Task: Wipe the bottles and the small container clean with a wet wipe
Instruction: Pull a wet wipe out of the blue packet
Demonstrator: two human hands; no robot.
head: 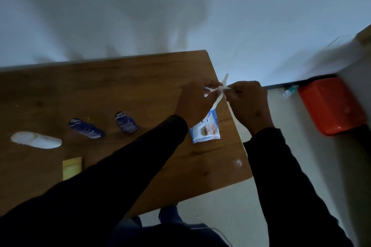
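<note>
Both hands, left hand (193, 102) and right hand (248, 102), pinch a wet wipe (219, 91) above the table's (120, 78) right edge, seemingly unfolding it; bottles (86, 130) wait untouched.

The table (112, 86) is showing a brown wood-grain top with a dull, smooth finish and a few darker knots. The wet wipe (219, 94) is looking like thin, limp white cloth. The wipe packet (206, 129) is showing glossy printed film, blue and white. The two blue bottles (86, 128) (126, 122) are looking like smooth plastic with white print, and the white bottle (36, 140) like matt plastic. The orange tub (331, 106) on the floor is gleaming like hard, shiny plastic. The sleeves (140, 158) are showing dark matt cloth.
</note>
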